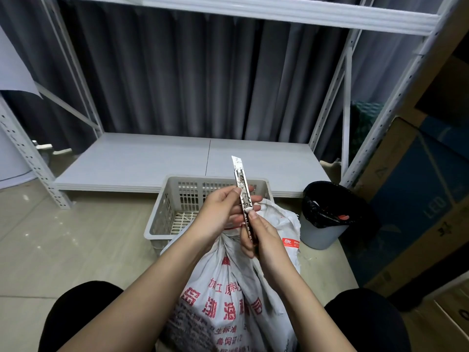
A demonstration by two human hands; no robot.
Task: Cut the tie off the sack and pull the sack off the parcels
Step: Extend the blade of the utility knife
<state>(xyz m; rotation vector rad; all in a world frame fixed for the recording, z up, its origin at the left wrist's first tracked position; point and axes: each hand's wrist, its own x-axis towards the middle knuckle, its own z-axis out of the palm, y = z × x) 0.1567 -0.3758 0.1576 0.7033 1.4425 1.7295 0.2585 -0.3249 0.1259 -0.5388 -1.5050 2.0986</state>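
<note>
Sack (228,295) bears red Chinese print; carton (418,199) reads "LED".

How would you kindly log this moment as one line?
both hands grip utility knife | blade out, pointing up | sack neck bunched | basket behind

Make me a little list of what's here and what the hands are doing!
Tool: utility knife, blade out, pointing up
Right hand: grips the knife's lower end, thumb on slider
Left hand: steadies the knife's middle
Sack: white, red print, neck bunched shut
Behind sack: grey basket
Right of it: bin, black liner
Tie: cannot tell
</note>
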